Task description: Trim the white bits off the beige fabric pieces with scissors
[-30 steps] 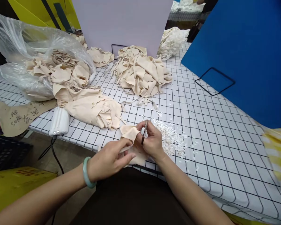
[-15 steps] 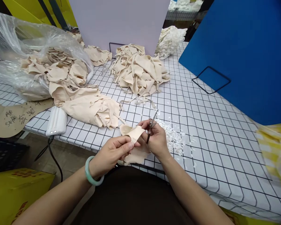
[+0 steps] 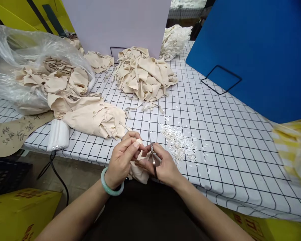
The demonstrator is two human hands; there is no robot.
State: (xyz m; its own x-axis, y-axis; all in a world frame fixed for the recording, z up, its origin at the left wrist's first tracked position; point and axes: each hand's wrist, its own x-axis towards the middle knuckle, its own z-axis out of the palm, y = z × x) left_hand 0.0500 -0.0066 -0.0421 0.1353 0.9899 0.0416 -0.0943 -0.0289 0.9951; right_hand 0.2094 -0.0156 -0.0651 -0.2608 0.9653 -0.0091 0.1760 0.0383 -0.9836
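Observation:
My left hand (image 3: pixel 124 157), with a green bangle at its wrist, pinches a bunched beige fabric piece (image 3: pixel 139 172) between thumb and fingers. The cloth hangs below both hands at the table's front edge. My right hand (image 3: pixel 163 164) is closed around small scissors (image 3: pixel 152 152), their blades pointing up and away from me. Its fingertips also meet the cloth, partly hidden. Right of the hands lies a scatter of small white snippets (image 3: pixel 179 142). Just beyond the left hand rests a stack of beige fabric pieces (image 3: pixel 95 115).
A heap of beige cloth (image 3: pixel 145 75) sits mid-table before a pale lilac board (image 3: pixel 117 23). At left are a clear plastic bag (image 3: pixel 40 40) of cloth, a white power bank (image 3: pixel 59 135) with a cable, and a marked paper pattern (image 3: pixel 15 134). A blue board (image 3: pixel 261 60) stands right.
The fabric, spread flat between my hands before, is now bunched up in my left fingers. My right hand with the scissors has moved lower and left, and the blades point more straight away.

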